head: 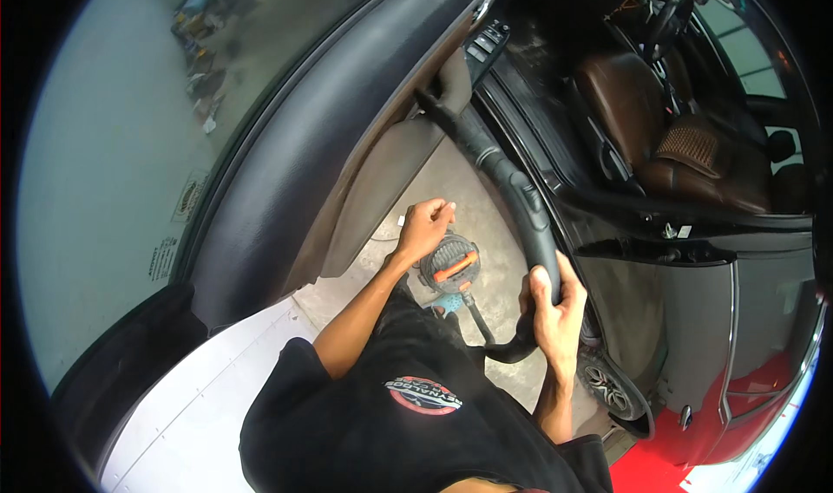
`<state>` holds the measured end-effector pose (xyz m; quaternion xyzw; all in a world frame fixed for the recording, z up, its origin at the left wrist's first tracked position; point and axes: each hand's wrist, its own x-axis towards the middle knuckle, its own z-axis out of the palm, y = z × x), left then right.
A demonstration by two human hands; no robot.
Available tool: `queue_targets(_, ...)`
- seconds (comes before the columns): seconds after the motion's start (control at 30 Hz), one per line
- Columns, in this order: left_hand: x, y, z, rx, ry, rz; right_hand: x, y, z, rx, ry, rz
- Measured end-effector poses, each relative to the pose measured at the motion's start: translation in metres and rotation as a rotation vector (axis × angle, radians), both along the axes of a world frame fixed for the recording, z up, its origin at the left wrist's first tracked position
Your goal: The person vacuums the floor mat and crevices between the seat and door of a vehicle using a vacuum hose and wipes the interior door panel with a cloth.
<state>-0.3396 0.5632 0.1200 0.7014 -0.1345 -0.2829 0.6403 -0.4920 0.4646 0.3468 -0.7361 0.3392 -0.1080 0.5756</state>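
My right hand [558, 311] is wrapped around the curved grip of a black vacuum cleaner wand [520, 194]. Its narrow crevice nozzle [439, 112] reaches the inner panel of an open car door [384, 181], by the armrest and door pull [455, 80]. Whether the tip touches the panel cannot be told. My left hand [427, 227], fingers curled and with nothing visible in it, hovers beside the lower door panel. Below it on the floor stands the round vacuum canister [455, 265] with an orange carry handle [455, 267]. From the canister a black hose [511, 350] bends up towards my right hand.
Window switches [487, 41] sit on the door's armrest. To the right are the black door sill [520, 135], a brown leather seat [612, 103] and a steering wheel [670, 25]. A car wheel [608, 386] shows lower right. Assorted items [198, 57] lie along the floor beyond the door window.
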Motion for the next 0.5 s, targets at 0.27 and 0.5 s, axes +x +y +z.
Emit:
queue_targets(0.27, -0.002, 0.023, -0.004, 0.051, -0.095, 0.016, 0.031, -0.009, 0.021, -0.127, 0.077, 0.035)
queue_targets(0.5, 0.005, 0.034, -0.012, 0.089, -0.064, 0.005, 0.032, -0.010, 0.026, 0.188, 0.061, 0.226)
